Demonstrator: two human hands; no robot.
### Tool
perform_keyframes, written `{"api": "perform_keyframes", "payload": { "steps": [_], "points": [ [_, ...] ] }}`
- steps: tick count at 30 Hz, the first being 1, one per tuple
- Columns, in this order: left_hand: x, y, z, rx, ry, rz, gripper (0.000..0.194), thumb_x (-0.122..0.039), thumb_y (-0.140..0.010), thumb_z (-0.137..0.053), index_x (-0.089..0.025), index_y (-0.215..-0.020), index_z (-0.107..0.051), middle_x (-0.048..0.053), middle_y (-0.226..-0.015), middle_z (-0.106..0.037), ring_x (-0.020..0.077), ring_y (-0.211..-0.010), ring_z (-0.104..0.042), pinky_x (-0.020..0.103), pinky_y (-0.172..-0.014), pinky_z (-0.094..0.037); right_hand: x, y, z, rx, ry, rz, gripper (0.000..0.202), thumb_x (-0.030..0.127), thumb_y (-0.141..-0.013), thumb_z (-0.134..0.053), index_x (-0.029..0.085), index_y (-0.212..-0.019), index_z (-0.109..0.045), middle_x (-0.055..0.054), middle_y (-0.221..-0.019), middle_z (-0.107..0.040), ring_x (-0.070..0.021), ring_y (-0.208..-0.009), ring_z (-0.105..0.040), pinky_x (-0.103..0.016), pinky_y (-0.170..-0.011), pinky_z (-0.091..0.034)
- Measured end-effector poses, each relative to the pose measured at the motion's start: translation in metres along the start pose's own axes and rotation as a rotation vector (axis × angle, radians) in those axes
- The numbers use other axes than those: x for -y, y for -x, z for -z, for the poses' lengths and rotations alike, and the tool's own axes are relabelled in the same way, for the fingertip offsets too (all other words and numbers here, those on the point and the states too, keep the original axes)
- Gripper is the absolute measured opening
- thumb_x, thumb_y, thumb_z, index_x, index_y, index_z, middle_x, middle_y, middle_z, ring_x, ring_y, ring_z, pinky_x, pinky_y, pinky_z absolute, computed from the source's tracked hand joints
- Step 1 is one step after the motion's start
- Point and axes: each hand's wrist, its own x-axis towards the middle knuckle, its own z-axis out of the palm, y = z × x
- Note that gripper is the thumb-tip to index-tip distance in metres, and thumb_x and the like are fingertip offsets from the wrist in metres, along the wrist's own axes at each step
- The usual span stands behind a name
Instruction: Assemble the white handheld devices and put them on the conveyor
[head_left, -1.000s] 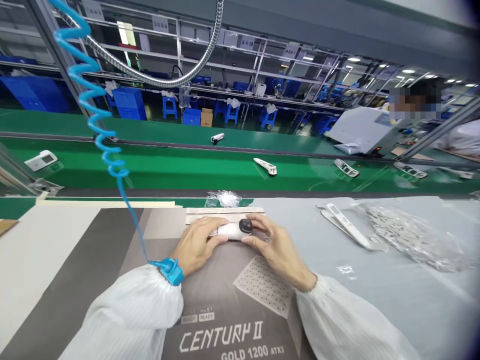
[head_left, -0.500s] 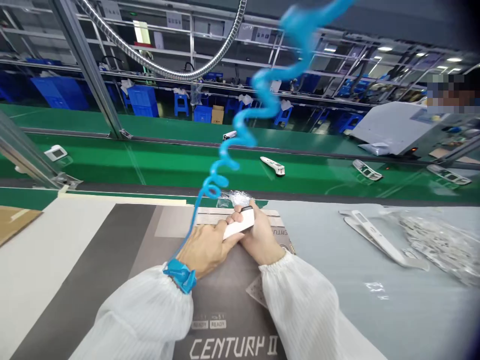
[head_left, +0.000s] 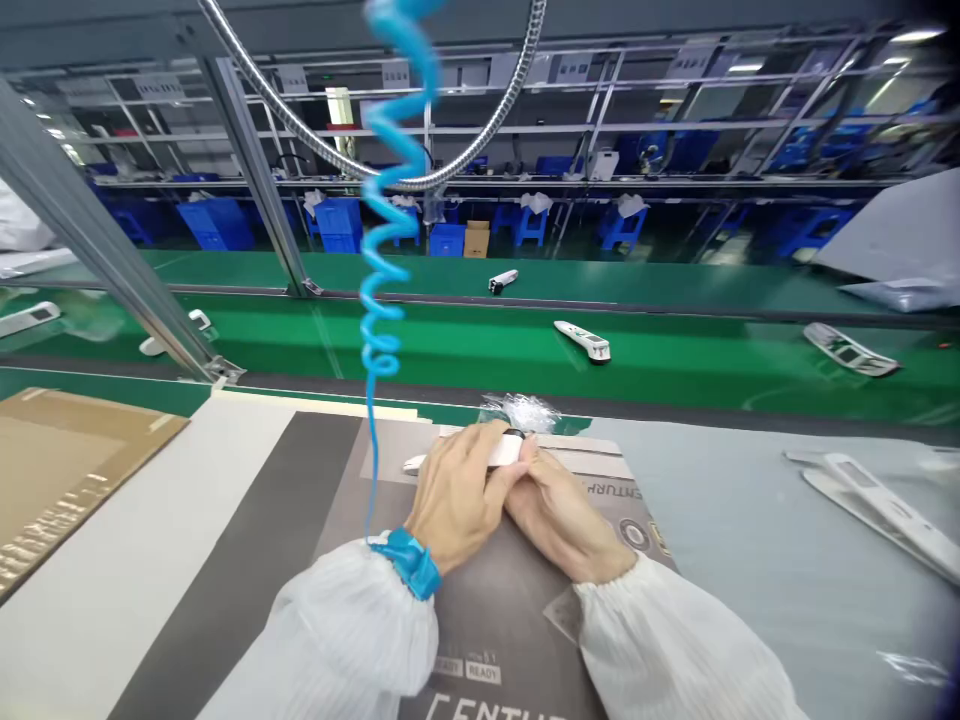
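Note:
A slim white handheld device (head_left: pixel 507 450) with a black end cap is held between my two hands above a dark printed cardboard sheet (head_left: pixel 495 610). My left hand (head_left: pixel 457 490) wraps over its body, and its narrow end sticks out to the left of the fingers. At the black-capped end, my right hand (head_left: pixel 562 515) closes on the device with thumb and fingers. Part of the device is hidden under my left fingers. A blue wrist strap (head_left: pixel 409 562) with a coiled blue cord (head_left: pixel 386 240) is on my left wrist.
Beyond the table runs a green conveyor belt (head_left: pixel 465 345) carrying similar white devices (head_left: pixel 585 341). Small clear plastic scraps (head_left: pixel 525 410) lie at the table's far edge. White casing parts (head_left: pixel 889 505) rest at right, a brown cardboard piece (head_left: pixel 71 470) at left. Metal posts (head_left: pixel 255 180) rise nearby.
The view has swung right to left across the scene, shifting things sideways. The device now lies flatter, and my left hand covers more of its body.

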Motion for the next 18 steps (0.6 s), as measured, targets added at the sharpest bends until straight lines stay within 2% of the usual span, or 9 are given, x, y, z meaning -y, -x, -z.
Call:
{"api": "perform_keyframes", "payload": {
  "steps": [2, 4, 5, 7, 8, 11, 13, 15, 18],
  "points": [
    [0.01, -0.006, 0.015, 0.143, -0.038, 0.128, 0.041, -0.048, -0.093, -0.053, -0.027, -0.127, -0.057, 0.005, -0.116, -0.07, 0.0265, -0.105, -0.065, 0.039, -0.088, -0.048, 0.001, -0.004, 0.003, -0.025, 0.061, 0.026, 0.031, 0.047, -0.086, -0.067, 0.02, -0.1, -0.069, -0.008, -0.112, -0.07, -0.0243, -0.117, -0.06, -0.043, -0.108, -0.045],
    [0.026, -0.016, 0.034, 0.272, -0.067, 0.281, 0.043, -0.057, -0.084, -0.061, -0.026, -0.113, -0.065, 0.005, -0.1, -0.074, 0.0268, -0.092, -0.069, 0.035, -0.077, -0.05, 0.002, -0.009, 0.007, -0.095, 0.129, 0.061, 0.036, 0.05, -0.086, -0.066, 0.02, -0.105, -0.068, -0.01, -0.116, -0.07, -0.0238, -0.114, -0.063, -0.043, -0.108, -0.046],
    [0.036, -0.023, 0.043, 0.298, -0.078, 0.355, 0.043, -0.06, -0.08, -0.064, -0.025, -0.105, -0.068, 0.004, -0.091, -0.074, 0.0256, -0.085, -0.069, 0.033, -0.072, -0.05, 0.001, -0.012, 0.01, -0.135, 0.152, 0.07, 0.034, 0.048, -0.085, -0.068, 0.02, -0.105, -0.068, -0.01, -0.118, -0.07, -0.023, -0.111, -0.064, -0.042, -0.107, -0.047],
    [0.057, -0.043, 0.06, 0.249, -0.118, 0.473, 0.041, -0.058, -0.08, -0.065, -0.022, -0.101, -0.068, 0.004, -0.081, -0.074, 0.0219, -0.074, -0.069, 0.029, -0.064, -0.049, 0.001, -0.017, 0.015, -0.188, 0.171, 0.066, 0.032, 0.045, -0.083, -0.072, 0.022, -0.104, -0.068, -0.009, -0.12, -0.069, -0.0212, -0.103, -0.067, -0.04, -0.103, -0.051],
    [0.067, -0.055, 0.067, 0.176, -0.171, 0.515, 0.038, -0.052, -0.084, -0.063, -0.022, -0.105, -0.067, 0.004, -0.081, -0.074, 0.0203, -0.072, -0.069, 0.027, -0.064, -0.049, 0.0, -0.019, 0.016, -0.197, 0.172, 0.062, 0.031, 0.044, -0.082, -0.073, 0.022, -0.104, -0.068, -0.009, -0.12, -0.069, -0.0203, -0.1, -0.068, -0.039, -0.1, -0.054],
    [0.095, -0.093, 0.078, 0.024, -0.302, 0.58, 0.036, -0.029, -0.091, -0.054, -0.021, -0.126, -0.057, 0.008, -0.103, -0.073, 0.0208, -0.089, -0.07, 0.028, -0.074, -0.049, -0.003, -0.019, 0.019, -0.208, 0.168, 0.068, 0.03, 0.04, -0.079, -0.077, 0.022, -0.102, -0.07, -0.009, -0.118, -0.07, -0.0179, -0.092, -0.068, -0.034, -0.092, -0.057],
    [0.11, -0.112, 0.078, -0.022, -0.369, 0.624, 0.04, -0.018, -0.089, -0.053, -0.018, -0.129, -0.055, 0.013, -0.115, -0.07, 0.0252, -0.102, -0.067, 0.032, -0.082, -0.049, -0.002, -0.019, 0.022, -0.218, 0.179, 0.095, 0.031, 0.039, -0.077, -0.078, 0.022, -0.101, -0.07, -0.009, -0.116, -0.071, -0.0174, -0.089, -0.068, -0.034, -0.085, -0.058],
    [0.121, -0.122, 0.075, -0.041, -0.425, 0.676, 0.039, -0.011, -0.084, -0.054, -0.013, -0.123, -0.06, 0.02, -0.115, -0.068, 0.0322, -0.108, -0.065, 0.038, -0.086, -0.048, 0.002, -0.022, 0.028, -0.243, 0.254, 0.152, 0.034, 0.042, -0.076, -0.078, 0.021, -0.101, -0.069, -0.009, -0.114, -0.072, -0.0172, -0.084, -0.067, -0.032, -0.075, -0.057],
    [0.128, -0.116, 0.07, -0.053, -0.482, 0.702, 0.035, -0.009, -0.081, -0.055, -0.007, -0.114, -0.064, 0.026, -0.111, -0.067, 0.0401, -0.109, -0.062, 0.046, -0.088, -0.047, 0.026, -0.039, 0.049, -0.337, 0.55, 0.29, 0.039, 0.049, -0.078, -0.072, 0.021, -0.104, -0.067, -0.009, -0.109, -0.073, -0.0159, -0.075, -0.065, -0.03, -0.066, -0.053]
  ]
}}
